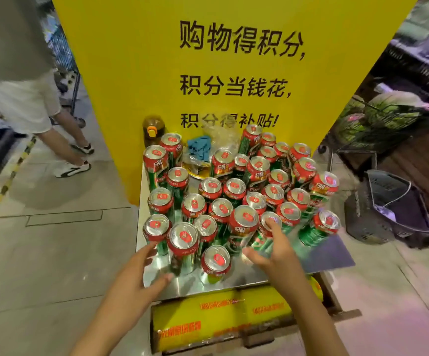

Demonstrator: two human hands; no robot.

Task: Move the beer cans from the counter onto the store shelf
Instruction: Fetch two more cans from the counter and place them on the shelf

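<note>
Several green beer cans with red tops (pixel 234 187) stand crowded on a small steel counter (pixel 236 281) in front of a yellow pillar. My left hand (pixel 137 272) reaches in with fingers apart, just left of the near cans (pixel 182 242), holding nothing. My right hand (pixel 272 249) is spread too; its fingertips touch the top of one can (pixel 269 223) in the front right group, thumb pointing toward a lone front can (pixel 216 260). No shelf is in view.
The yellow pillar with black lettering (pixel 234 60) rises behind the counter. A brown bottle (pixel 153 129), blue cloth (pixel 199 147) and plastic wrap lie at the counter's back. Yellow rolls (pixel 221 319) sit below. A person's legs (pixel 62 140) stand at left. Baskets (pixel 387 206) stand at right.
</note>
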